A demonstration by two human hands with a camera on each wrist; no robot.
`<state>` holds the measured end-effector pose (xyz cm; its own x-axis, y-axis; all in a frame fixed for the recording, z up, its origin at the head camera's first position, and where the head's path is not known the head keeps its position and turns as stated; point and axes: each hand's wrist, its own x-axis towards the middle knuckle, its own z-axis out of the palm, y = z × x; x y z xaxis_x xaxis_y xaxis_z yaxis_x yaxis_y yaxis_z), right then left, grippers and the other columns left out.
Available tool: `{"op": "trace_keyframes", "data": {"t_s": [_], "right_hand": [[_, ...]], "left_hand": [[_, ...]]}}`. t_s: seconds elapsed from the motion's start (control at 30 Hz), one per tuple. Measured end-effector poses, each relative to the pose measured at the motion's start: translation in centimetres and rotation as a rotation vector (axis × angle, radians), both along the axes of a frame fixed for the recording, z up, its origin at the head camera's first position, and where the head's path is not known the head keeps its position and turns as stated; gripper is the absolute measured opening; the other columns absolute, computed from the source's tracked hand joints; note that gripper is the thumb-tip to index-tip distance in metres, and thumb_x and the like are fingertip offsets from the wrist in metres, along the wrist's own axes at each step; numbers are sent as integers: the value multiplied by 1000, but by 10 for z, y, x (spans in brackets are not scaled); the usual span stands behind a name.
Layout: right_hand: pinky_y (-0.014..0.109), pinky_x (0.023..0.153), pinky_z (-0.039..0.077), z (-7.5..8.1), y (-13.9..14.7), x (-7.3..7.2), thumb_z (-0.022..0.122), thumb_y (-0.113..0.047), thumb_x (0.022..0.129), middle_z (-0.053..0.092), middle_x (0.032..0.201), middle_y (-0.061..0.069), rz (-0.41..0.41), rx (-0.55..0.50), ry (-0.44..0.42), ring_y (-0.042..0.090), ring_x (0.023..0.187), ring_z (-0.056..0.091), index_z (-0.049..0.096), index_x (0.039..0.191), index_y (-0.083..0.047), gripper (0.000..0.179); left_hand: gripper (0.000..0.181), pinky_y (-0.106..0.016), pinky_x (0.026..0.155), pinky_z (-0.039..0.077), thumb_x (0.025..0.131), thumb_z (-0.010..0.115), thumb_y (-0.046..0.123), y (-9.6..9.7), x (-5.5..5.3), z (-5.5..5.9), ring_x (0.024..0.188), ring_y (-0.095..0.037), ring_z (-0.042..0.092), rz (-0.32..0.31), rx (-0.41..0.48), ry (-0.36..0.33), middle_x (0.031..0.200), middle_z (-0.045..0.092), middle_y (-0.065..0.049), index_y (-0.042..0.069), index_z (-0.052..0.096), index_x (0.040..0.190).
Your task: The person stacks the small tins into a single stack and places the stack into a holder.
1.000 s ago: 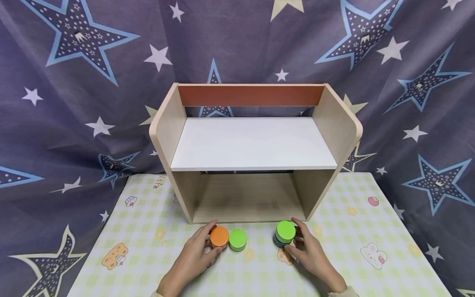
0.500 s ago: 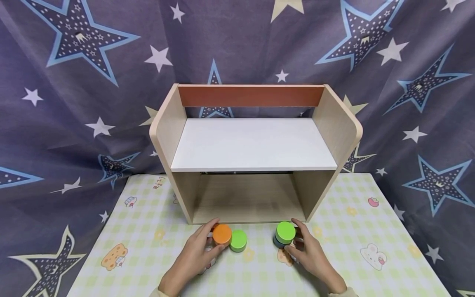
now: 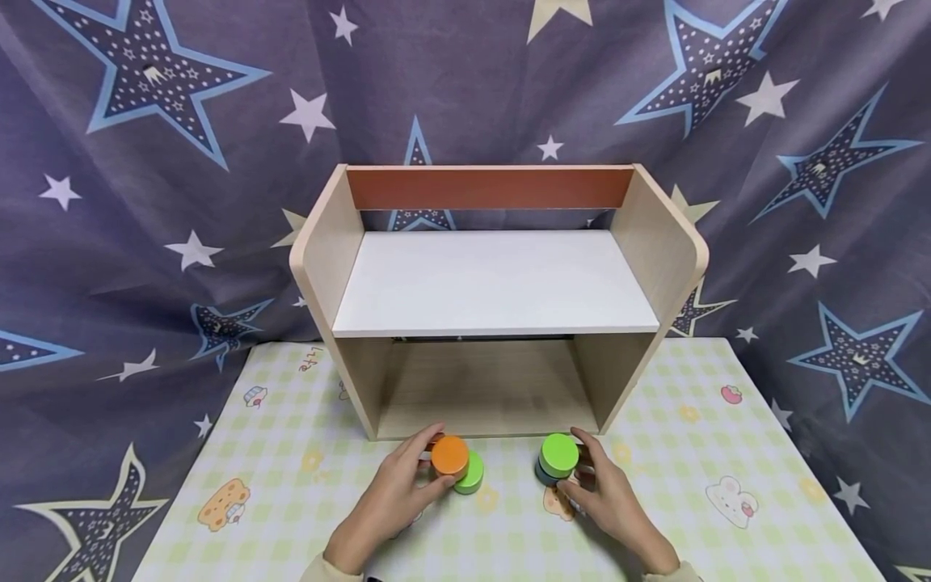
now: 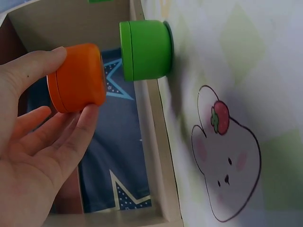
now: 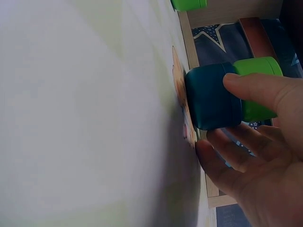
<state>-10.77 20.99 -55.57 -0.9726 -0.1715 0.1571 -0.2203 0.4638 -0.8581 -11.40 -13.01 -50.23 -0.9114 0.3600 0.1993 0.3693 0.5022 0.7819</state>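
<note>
Since the earlier frame, we see that the left hand (image 3: pixel 393 495) and the orange cylinder (image 3: pixel 450 456) have shifted rightward, so that the orange one partly overlaps the lone green cylinder (image 4: pixel 150 49) in the head view; the right hand (image 3: pixel 612 495) has stayed put. Nearest us, the left hand pinches the orange cylinder between thumb and fingers, and the left wrist view shows it raised off the desk (image 3: pixel 793 533) and apart from the green one, which stands on the desk. Our right hand has its thumb and fingers curled round the dark blue cylinder (image 5: pixel 207 97), which carries a second green cylinder (image 3: pixel 559 454). We judge the work to be stacking, perhaps half done: one pair is together, while the orange cylinder is not yet set on the lone green one and both hands have yet to let go. Some of the left fingers are lost behind the orange cylinder in the head view, where the upper green one hides most of the dark blue. We cannot tell whether the seams mark lids. Farther back, the shelf unit's (image 3: pixel 494 283) white board masks part of its lower bay, before a star-printed curtain (image 3: pixel 240 210).
</note>
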Motion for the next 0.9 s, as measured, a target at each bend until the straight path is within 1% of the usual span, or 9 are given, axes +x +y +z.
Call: {"op": "trace_keyframes", "data": {"t_s": [0.13, 0.23, 0.47, 0.7, 0.9], "right_hand": [[39, 90, 57, 1, 0, 0, 79, 1, 84, 61, 128, 10, 0, -2, -14, 27, 114, 63, 36, 153, -6, 82], [39, 89, 57, 0, 0, 1, 80, 1, 84, 61, 128, 10, -3, 2, -13, 27, 114, 63, 36, 153, -6, 82], [38, 90, 57, 1, 0, 1, 79, 1, 84, 61, 129, 10, -1, -4, -20, 26, 115, 62, 36, 153, -6, 82], [38, 90, 57, 2, 1, 1, 79, 1, 84, 61, 129, 9, 4, -9, -24, 25, 115, 62, 36, 153, -6, 82], [39, 92, 56, 3, 0, 1, 79, 1, 85, 60, 130, 10, 1, -14, -36, 26, 117, 61, 35, 153, -7, 82]], "left_hand": [[78, -36, 92, 56, 85, 83, 17, 3, -1, 0, 121, -19, 56, -13, 12, -12, 136, 56, -11, 13, 41, 151], [78, -36, 92, 56, 85, 83, 19, 6, -3, 0, 120, -18, 57, -17, 18, -15, 136, 56, -9, 14, 41, 151], [76, -36, 91, 57, 85, 83, 17, 12, -5, 0, 119, -18, 57, -47, 40, 15, 136, 56, -12, 11, 42, 149], [75, -35, 89, 57, 86, 82, 21, 20, -9, 0, 114, -17, 59, -77, 35, 32, 133, 58, -7, 11, 43, 149], [75, -30, 89, 57, 86, 82, 23, 27, -12, 3, 115, -16, 59, -103, 35, 49, 133, 58, -6, 12, 43, 149]]}}
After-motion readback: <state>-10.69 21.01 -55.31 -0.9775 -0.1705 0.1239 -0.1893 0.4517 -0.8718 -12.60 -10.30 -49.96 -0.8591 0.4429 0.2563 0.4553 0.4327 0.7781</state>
